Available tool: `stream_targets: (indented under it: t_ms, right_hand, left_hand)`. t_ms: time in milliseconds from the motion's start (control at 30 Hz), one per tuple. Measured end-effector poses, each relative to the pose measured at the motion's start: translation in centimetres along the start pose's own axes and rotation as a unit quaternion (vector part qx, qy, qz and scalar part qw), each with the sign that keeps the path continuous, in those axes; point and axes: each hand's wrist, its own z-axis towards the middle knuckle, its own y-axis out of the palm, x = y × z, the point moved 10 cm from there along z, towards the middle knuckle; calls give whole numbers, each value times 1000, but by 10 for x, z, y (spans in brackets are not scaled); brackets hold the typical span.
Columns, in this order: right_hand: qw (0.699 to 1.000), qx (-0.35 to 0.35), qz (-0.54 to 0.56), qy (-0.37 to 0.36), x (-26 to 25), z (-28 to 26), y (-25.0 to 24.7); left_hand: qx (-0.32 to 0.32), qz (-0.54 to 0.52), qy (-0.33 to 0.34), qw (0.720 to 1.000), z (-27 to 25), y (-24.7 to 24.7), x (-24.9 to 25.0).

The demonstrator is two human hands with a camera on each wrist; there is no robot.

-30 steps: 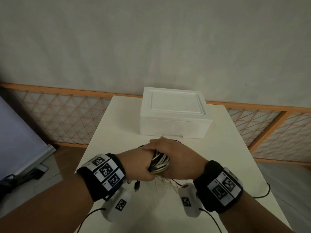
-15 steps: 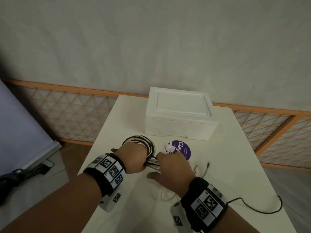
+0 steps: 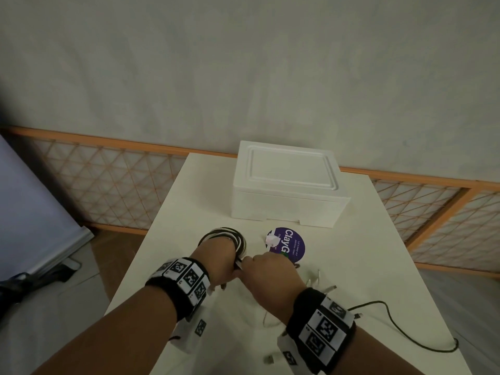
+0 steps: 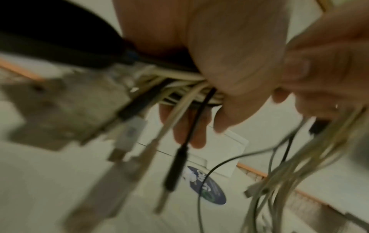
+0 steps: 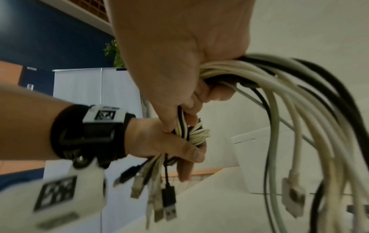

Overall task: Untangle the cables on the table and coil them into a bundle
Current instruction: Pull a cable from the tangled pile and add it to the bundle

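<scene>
- Cables (image 3: 230,238), black and white, coiled into a loop near the white table's (image 3: 378,253) centre; the loop arcs toward 12 o'clock.
- Left hand (image 3: 219,262) fingers clamp the bundle; plug ends (image 5: 159,203) dangle toward 6 o'clock.
- Right hand (image 3: 273,277) fingers curl round loose strands at 3 o'clock.

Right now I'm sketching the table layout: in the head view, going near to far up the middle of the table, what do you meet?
Right hand → purple round sticker → white foam box, at the table's far end.
</scene>
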Motion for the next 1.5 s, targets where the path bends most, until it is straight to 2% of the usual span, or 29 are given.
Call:
stream_targets:
  t_ms: [67,200,367,433,500,667,767,900,1000,1100,1200,1233,1267,1333,1400,1433,1467,1500]
  right_hand:
    - [1000,17,17,8,2,-1,1]
    - [997,31,19,63,9,3,-8]
    - [988,-29,113,97,5,15,1]
    - [983,-34,140,116,5,14,4]
    - [986,-40,125,103,5,16,6]
    - [980,-5,150,135,57,1,11]
    - [979,4,135,153,80,-14,8]
    - [980,35,100,166,98,-28,-26]
    - [977,87,49,190,107,-43,-54]
    - [953,125,-60,269,132,-64,-69]
    - [922,185,-100,325,168,-89,-77]
    - [920,168,-104,339,180,-91,-67]
    - [925,123,-106,343,190,-89,-48]
    - [930,-25,-76,358,198,-81,-2]
    - [924,-123,-30,361,192,-68,28]
    - [931,-122,-11,345,181,-56,29]
    - [947,-84,2,311,164,-40,22]
    - [964,-16,21,263,141,-23,8]
  left_hand:
    - [42,41,13,998,3,-8,1]
    - [72,108,29,991,5,-13,5]
    - [100,172,41,979,2,-38,6]
    - [86,158,36,983,1,-31,1]
    - [92,139,16,986,3,-28,-7]
    - [98,115,-35,988,7,-32,-44]
    - [121,115,-48,985,6,-36,-60]
    - [145,110,-53,982,5,-42,-65]
    - [154,92,-65,982,5,-46,-72]
    - [147,79,-95,981,3,-45,-89]
    - [144,98,-125,977,-7,-42,-110]
    - [141,114,-127,975,-10,-41,-112]
    - [136,127,-123,975,-11,-40,-111]
    - [122,129,-111,978,-11,-36,-100]
    - [119,122,-99,980,-7,-35,-84]
    - [120,118,-92,981,-6,-35,-76]
    - [115,118,-89,982,-4,-34,-70]
    - [110,116,-88,983,-3,-33,-65]
